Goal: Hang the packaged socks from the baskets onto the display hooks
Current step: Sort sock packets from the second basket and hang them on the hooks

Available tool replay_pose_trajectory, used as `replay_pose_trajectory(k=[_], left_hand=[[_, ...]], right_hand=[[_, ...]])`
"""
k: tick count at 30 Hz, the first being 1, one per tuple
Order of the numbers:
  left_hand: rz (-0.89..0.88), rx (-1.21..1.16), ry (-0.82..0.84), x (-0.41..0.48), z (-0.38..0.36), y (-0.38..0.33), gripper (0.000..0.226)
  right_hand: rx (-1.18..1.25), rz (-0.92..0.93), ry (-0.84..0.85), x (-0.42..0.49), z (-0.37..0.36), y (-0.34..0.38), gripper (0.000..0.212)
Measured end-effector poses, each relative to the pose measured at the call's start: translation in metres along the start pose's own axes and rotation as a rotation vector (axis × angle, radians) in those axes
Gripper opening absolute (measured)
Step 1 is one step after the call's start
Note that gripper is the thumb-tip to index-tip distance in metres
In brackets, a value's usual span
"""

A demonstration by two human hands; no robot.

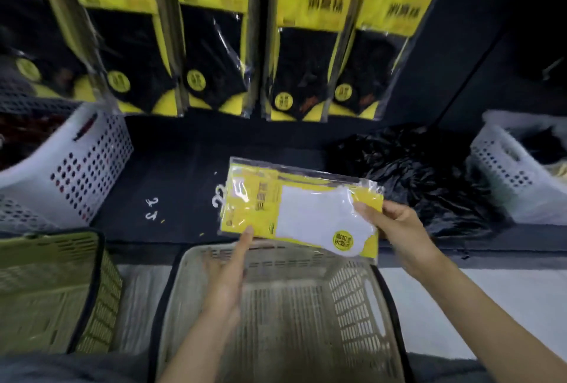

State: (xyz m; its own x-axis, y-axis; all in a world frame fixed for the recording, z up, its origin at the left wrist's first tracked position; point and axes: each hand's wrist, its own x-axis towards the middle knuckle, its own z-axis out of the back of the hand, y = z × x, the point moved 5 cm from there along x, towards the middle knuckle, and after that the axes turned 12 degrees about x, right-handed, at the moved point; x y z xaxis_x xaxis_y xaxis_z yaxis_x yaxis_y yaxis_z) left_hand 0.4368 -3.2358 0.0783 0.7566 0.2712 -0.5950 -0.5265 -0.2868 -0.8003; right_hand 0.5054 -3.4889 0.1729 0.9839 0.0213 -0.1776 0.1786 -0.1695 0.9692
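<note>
My right hand point(395, 229) grips the right end of a clear pack of white socks on yellow card point(294, 207), held flat above the dark shelf with its white plastic hangers pointing left. The straight fingers of my left hand point(228, 272) touch the pack's lower left edge. Below them stands a beige plastic basket point(352, 296) with nothing visible inside. Several packs of black socks on yellow card point(211, 45) hang in a row on the display above.
A green basket point(52, 287) stands at lower left. White perforated baskets sit on the shelf at the left point(89, 164) and the right point(503, 164). A crumpled black plastic bag point(414, 167) lies on the dark shelf, with two loose white hooks point(152, 207) further left.
</note>
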Motion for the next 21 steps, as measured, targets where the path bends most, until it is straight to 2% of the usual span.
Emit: replay_pose_trajectory(k=[1, 3, 5, 7, 9, 13, 18, 21], left_hand=[[-0.007, -0.110, 0.111, -0.006, -0.015, -0.016, 0.102], [-0.114, -0.218, 0.304, -0.024, -0.045, -0.052, 0.051], [-0.245, -0.244, 0.380, -0.040, -0.064, -0.081, 0.033], [-0.351, -0.204, 0.368, -0.049, -0.070, -0.101, 0.028], [-0.461, -0.125, 0.294, -0.054, -0.066, -0.118, 0.025], [-0.682, 0.001, 0.167, -0.060, -0.060, -0.158, 0.016], [-0.862, 0.069, 0.204, -0.073, -0.075, -0.202, 0.022], [-0.929, 0.142, 0.230, -0.077, -0.089, -0.215, 0.031]], right_hand=[[0.069, 0.006, -0.026, -0.003, -0.002, 0.006, 0.013], [0.188, -0.019, -0.046, -0.009, -0.010, 0.013, 0.021], [0.257, -0.038, -0.052, -0.014, -0.019, 0.015, 0.027], [0.266, -0.042, -0.064, -0.017, -0.025, 0.018, 0.031], [0.252, -0.016, -0.072, -0.017, -0.028, 0.025, 0.026], [0.151, 0.151, -0.114, -0.010, -0.029, 0.062, 0.030], [0.073, 0.326, 0.023, -0.002, -0.059, 0.117, 0.034], [0.103, 0.390, 0.034, 0.003, -0.069, 0.142, 0.027]])
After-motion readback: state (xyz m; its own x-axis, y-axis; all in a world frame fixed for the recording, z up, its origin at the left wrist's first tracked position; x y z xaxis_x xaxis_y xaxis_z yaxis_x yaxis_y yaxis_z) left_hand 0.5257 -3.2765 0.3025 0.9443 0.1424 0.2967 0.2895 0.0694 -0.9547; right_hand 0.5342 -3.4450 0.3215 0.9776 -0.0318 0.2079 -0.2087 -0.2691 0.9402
